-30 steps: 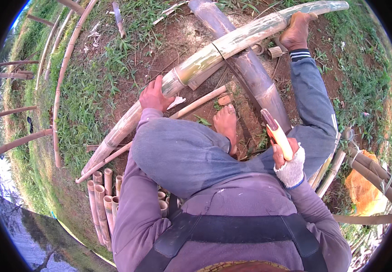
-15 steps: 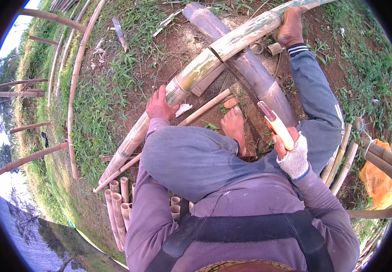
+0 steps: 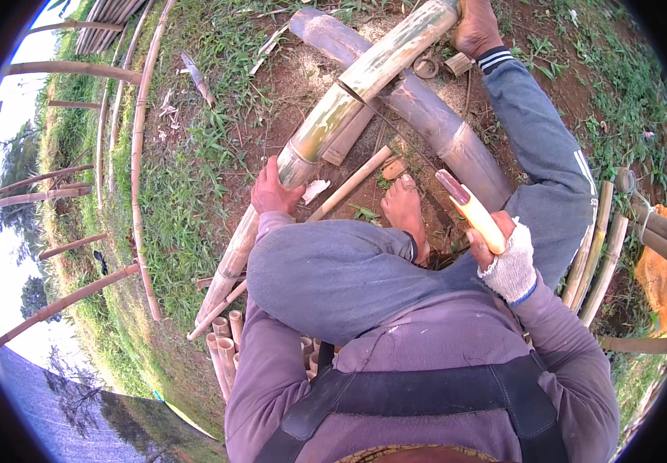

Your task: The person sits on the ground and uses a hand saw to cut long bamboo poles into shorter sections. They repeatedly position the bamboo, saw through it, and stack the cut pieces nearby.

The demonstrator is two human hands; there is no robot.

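Note:
A thick green-and-pale bamboo pole (image 3: 320, 130) slants across the ground in front of me, resting over a greyish bamboo log (image 3: 435, 116). My left hand (image 3: 275, 191) is wrapped around the pole below a node. In my right hand (image 3: 508, 256), which wears a white fingerless glove, is the cream and dark-red handle of a saw (image 3: 478, 220). Its thin blade runs up to a dark cut in the pole, crossing above the log. My bare right foot (image 3: 478, 27) presses against the pole's far part; the other foot (image 3: 404, 207) stands on the soil.
Short cut bamboo tubes (image 3: 225, 351) stand at lower left. A knife-like blade (image 3: 197, 79) lies in the grass. A thin bamboo stick (image 3: 353, 182) lies near my foot. Bamboo rails (image 3: 140, 147) run along the left; more poles (image 3: 605, 258) and an orange net sack (image 3: 661, 270) are at right.
My right hand has drawn the saw slightly back toward me, with its blade still at the cut. My left hand keeps its hold on the pole. The whole view has shifted a little.

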